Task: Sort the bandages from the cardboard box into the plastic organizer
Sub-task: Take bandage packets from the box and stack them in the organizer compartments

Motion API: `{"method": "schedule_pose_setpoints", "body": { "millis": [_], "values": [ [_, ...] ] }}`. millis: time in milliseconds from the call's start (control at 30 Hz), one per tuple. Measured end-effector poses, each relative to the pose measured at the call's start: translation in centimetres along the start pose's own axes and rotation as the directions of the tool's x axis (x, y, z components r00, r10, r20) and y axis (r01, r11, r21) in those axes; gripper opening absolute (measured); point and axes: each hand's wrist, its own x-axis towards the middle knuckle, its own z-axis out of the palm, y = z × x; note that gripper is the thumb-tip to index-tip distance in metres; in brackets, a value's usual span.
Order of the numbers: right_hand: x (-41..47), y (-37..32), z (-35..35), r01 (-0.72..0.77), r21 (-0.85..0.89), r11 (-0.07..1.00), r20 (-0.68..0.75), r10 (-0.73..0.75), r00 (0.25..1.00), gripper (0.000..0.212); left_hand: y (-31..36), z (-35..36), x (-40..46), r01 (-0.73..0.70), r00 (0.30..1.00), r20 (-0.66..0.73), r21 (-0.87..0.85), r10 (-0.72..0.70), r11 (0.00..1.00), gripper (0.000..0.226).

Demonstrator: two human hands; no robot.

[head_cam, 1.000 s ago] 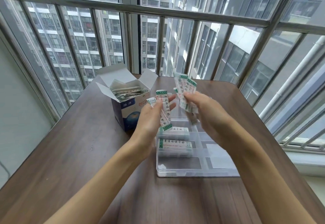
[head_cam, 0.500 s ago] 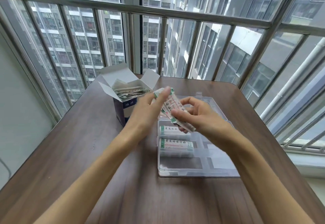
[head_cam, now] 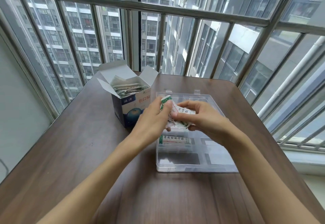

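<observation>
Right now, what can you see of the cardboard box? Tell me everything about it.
The cardboard box stands upright on the brown table, just left of the clear plastic organizer. Its sides are dark blue and white with printed characters and a round blue picture. All top flaps are folded open, pale grey inside. Bandages fill it to the rim. The left hand hides its lower right corner; contact is unclear.

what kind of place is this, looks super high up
Likely an enclosed balcony in a high-rise flat: a metal railing with glazing, apartment towers close outside, and a small wooden table set against the window.
</observation>
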Motion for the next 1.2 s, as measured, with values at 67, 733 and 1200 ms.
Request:
{"method": "schedule_pose_setpoints", "body": {
  "millis": [67,733,1200],
  "values": [
    [0.2,0.0,-0.5,0.056,-0.015,0.998,-0.058,-0.057,0.997,0.031,0.2,-0.8,0.4,0.026,0.995,0.096,-0.094,-0.017,0.995,0.013],
    [1.5,-0.3,-3.4,0.330,-0.425,0.843,0.065,-0.335,0.940,0.016,0.3,-3.1,0.5,-0.397,0.904,0.152,0.648,0.400,0.650,0.036],
    [0.7,-1.0,0.9,0.182,0.177,0.967,-0.111,-0.165,0.980,0.028,1.6,-0.1,0.5,-0.134,0.946,-0.310,-0.122,0.090,0.984,0.048]
  ]
}}
